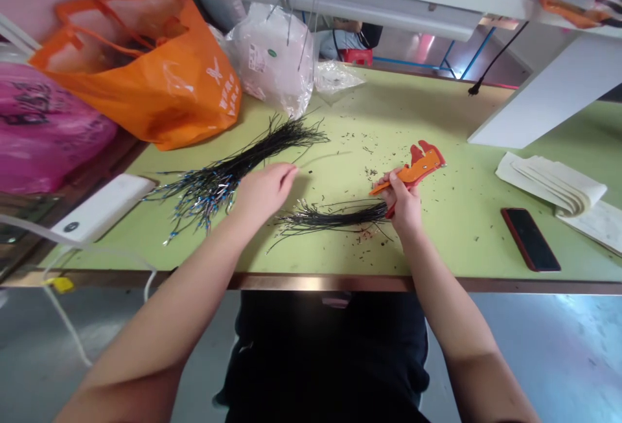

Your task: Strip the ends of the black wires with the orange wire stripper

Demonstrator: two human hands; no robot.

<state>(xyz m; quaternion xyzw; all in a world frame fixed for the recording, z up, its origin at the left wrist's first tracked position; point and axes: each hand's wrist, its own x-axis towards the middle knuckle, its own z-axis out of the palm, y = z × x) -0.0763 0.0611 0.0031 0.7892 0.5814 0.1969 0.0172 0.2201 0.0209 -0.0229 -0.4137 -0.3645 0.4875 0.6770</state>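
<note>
Below, grey floor (558, 339); littered green tabletop (461, 241); right grip (406, 204) round pliers (425, 166), left grip (266, 191) pinching wire (326, 157).

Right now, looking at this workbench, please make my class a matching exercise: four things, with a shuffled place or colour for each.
1. orange-and-red hand tool
2. larger bundle of thin black wires
3. red-edged phone with black screen
4. white rectangular device

A. beside folded pale sheets
B. in the right hand
C. near the pink plastic bag
D. blue among its ends

Pairs: 1-B, 2-D, 3-A, 4-C

No text is legible; white lettering (228, 92) on the orange bag (160, 96) is blurred.
</note>
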